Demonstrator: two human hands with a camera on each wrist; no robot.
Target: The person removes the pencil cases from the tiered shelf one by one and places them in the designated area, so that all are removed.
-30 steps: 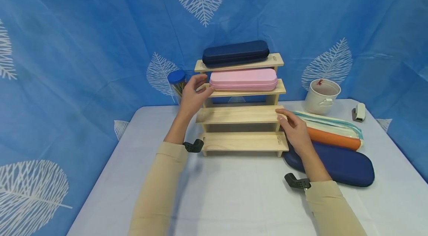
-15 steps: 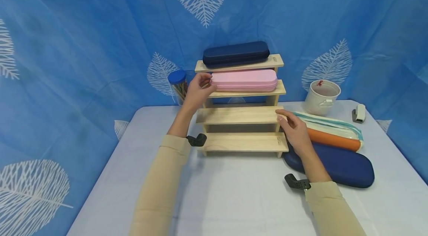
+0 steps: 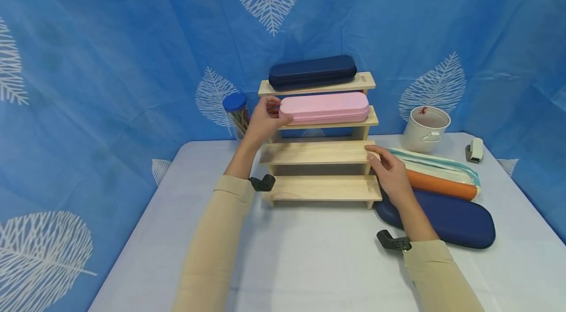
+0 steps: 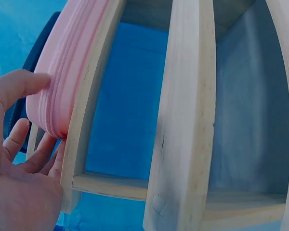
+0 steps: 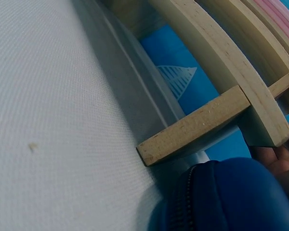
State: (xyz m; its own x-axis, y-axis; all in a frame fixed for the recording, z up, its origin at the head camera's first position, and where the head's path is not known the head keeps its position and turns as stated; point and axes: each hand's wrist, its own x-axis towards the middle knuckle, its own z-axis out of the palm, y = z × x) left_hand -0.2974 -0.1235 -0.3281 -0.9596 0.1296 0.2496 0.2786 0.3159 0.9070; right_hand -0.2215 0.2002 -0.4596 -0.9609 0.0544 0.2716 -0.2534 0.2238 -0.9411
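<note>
The left hand has its thumb on the front of the pink case and its fingers around the left end, so it holds that end in a loose grip. The pink case sits on the second shelf from the top of the wooden rack, with its right end near that shelf's right edge. The right hand pinches the right edge of the next shelf down, thumb and finger close together. On the top shelf, a dark blue case lies from near the left edge almost to the right one. A navy case is by the rack's front right corner, on the table. I think the job just now is getting the pink case straight on its shelf. The next move seems to need a soft nudge along the shelf's front edge, while the right hand steadies the rack so it can't slide.
</note>
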